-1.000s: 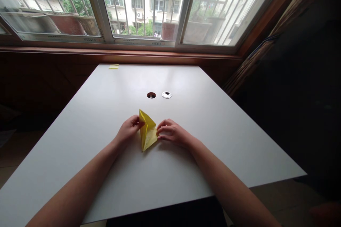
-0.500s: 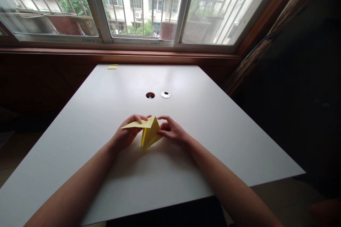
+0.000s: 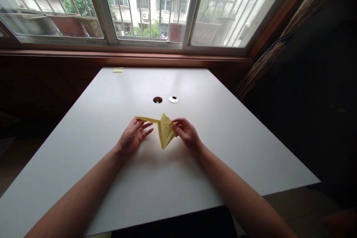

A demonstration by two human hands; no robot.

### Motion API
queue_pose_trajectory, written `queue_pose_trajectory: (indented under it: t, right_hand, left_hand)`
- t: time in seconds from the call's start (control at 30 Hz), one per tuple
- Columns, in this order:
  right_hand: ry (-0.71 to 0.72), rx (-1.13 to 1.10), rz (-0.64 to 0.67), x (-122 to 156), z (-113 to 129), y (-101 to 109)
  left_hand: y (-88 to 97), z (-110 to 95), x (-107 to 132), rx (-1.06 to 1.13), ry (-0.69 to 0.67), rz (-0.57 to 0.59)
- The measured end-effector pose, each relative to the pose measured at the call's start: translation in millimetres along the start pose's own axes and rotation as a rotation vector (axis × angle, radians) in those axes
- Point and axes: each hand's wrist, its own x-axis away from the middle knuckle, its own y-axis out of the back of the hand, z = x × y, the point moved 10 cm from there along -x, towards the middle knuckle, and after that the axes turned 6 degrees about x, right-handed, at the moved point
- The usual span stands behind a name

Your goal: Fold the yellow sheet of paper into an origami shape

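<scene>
A folded yellow paper (image 3: 165, 134) is held a little above the white table (image 3: 156, 189), its point hanging down and one thin flap stretched out to the left. My right hand (image 3: 186, 134) pinches the paper at its right edge. My left hand (image 3: 134, 135) lies just under the outstretched flap with its fingers spread; the fingertips reach towards the flap, and I cannot tell whether they touch it.
Behind the paper the table has a round cable hole (image 3: 157, 99) and beside it a loose silver hole cover (image 3: 173, 99). A small yellow scrap (image 3: 118, 70) lies at the far left edge. A barred window (image 3: 150, 7) runs along the back; a dark curtain (image 3: 306, 63) hangs on the right.
The paper has been lifted and shifted to the right in my right hand. One flap has swung out to the left. My left hand's fingers have uncurled and spread out.
</scene>
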Motion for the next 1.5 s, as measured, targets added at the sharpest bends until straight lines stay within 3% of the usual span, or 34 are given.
queue_pose_trajectory:
  t: [0.1,0.23,0.43,0.57,0.67,0.8,0.97,1.07,1.17,1.23,1.37,1.5]
  right_hand:
    - [0.07,0.168,-0.113,2.5,14.1,12.7]
    - [0.221,0.388,-0.188,8.5,39.1,17.7]
    - [0.483,0.522,-0.083,18.4,61.9,-5.8]
    - [0.536,0.532,-0.004,22.6,63.9,-18.2]
    - [0.487,0.491,-0.026,20.7,61.2,-16.3]
    - [0.298,0.261,-0.075,10.6,43.1,-6.3]
    - [-0.003,-0.163,0.069,-2.3,6.4,-17.2]
    - [-0.111,-0.274,0.125,-4.0,-5.1,-22.7]
    - [-0.171,-0.327,0.149,-2.9,-10.6,-24.7]
    - [-0.191,-0.354,0.18,-1.6,-12.3,-27.6]
    - [-0.201,-0.357,0.279,1.0,-14.0,-38.0]
    - [-0.181,-0.288,0.263,1.1,-11.5,-38.5]
  left_hand:
    - [5.1,-0.2,-1.2,-0.041,-0.01,-0.041]
    - [-7.3,0.3,2.3,-0.019,0.012,0.042]
    - [-28.3,2.6,12.7,-0.065,0.022,0.184]
    - [-31.8,0.8,17.1,-0.198,-0.054,0.215]
    - [-35.3,-1.3,20.4,-0.346,-0.135,0.256]
    - [-37.0,-11.7,23.6,-0.599,-0.29,0.239]
    - [-52.4,-21.8,28.3,-0.829,-0.418,0.321]
    - [-42.3,-29.5,25.3,-0.786,-0.441,0.205]
    - [-23.3,-27.6,20.1,-0.625,-0.372,0.056]
    - [-17.1,-16.6,16.6,-0.505,-0.255,0.031]
    - [-29.3,9.5,16.2,-0.357,-0.008,0.17]
    - [-35.0,13.3,18.0,-0.357,0.041,0.217]
